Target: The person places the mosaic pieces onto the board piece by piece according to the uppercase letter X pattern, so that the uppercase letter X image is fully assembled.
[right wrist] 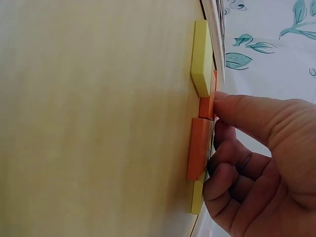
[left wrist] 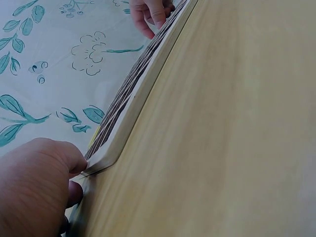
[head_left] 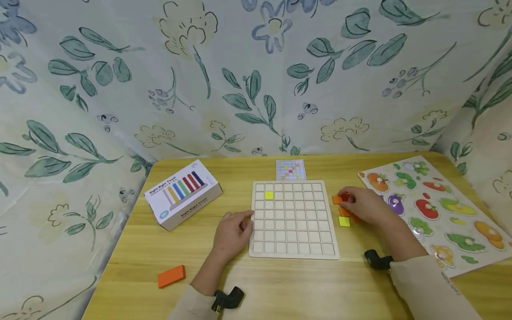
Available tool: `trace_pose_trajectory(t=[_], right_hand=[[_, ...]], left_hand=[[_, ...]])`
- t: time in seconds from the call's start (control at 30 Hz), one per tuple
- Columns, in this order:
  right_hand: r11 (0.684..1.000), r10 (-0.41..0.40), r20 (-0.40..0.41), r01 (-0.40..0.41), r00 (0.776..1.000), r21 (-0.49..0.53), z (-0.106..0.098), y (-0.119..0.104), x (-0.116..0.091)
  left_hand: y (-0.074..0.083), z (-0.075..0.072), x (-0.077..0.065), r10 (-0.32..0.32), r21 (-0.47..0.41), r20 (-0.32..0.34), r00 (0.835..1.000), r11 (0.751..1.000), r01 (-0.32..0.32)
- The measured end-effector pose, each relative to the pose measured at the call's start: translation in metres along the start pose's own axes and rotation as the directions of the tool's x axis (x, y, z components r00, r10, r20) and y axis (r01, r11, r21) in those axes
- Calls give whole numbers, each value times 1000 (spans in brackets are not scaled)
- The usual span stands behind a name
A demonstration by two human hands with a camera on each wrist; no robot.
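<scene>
A pale wooden grid board (head_left: 294, 255) lies flat, with a yellow square tile (head_left: 269, 195) in a cell near its upper left. My left hand (head_left: 233, 233) is at the board's left edge, its index finger reaching out to touch the rim; the wrist view shows a fingertip against the board's side (left wrist: 143, 94). Beside the right edge, my right hand (head_left: 364, 205) pinches at an orange tile (head_left: 337, 200) with thumb and index finger. Another orange tile (right wrist: 198, 148) and a yellow tile (head_left: 344, 221) lie close by. The index fingertip is hidden in the right wrist view.
A small coloured pattern card (head_left: 290, 163) lies behind the board. At the back left stands a boxed toy (head_left: 184, 195); an orange block (head_left: 171, 276) lies at the front left. The vegetable puzzle board (head_left: 440, 213) lies under my right forearm's side. Floral cloth (head_left: 256, 89) hangs behind the table.
</scene>
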State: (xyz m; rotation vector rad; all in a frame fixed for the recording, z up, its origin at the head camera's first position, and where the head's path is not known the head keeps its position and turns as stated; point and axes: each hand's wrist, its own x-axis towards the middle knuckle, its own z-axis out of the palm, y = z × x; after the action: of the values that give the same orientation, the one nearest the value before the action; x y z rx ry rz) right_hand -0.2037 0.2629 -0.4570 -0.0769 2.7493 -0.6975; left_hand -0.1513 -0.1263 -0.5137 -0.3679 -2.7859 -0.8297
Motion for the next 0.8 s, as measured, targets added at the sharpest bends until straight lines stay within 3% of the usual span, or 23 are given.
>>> trace_pose_trajectory(t=[0.2, 0.47, 0.8], right_hand=[[1000, 17, 19, -17, 1000, -9, -1, -5, 0], [997, -82, -22, 81, 996, -13, 1, -20, -1], [990, -144, -7, 144, 990, -7, 11, -49, 13]], left_hand=[[0, -1, 1, -6, 4, 2, 1000, 1000, 6], [1, -1, 1, -11, 0, 4, 1000, 1000, 11], [-1, 1, 1, -15, 7, 5, 1000, 1000, 15]])
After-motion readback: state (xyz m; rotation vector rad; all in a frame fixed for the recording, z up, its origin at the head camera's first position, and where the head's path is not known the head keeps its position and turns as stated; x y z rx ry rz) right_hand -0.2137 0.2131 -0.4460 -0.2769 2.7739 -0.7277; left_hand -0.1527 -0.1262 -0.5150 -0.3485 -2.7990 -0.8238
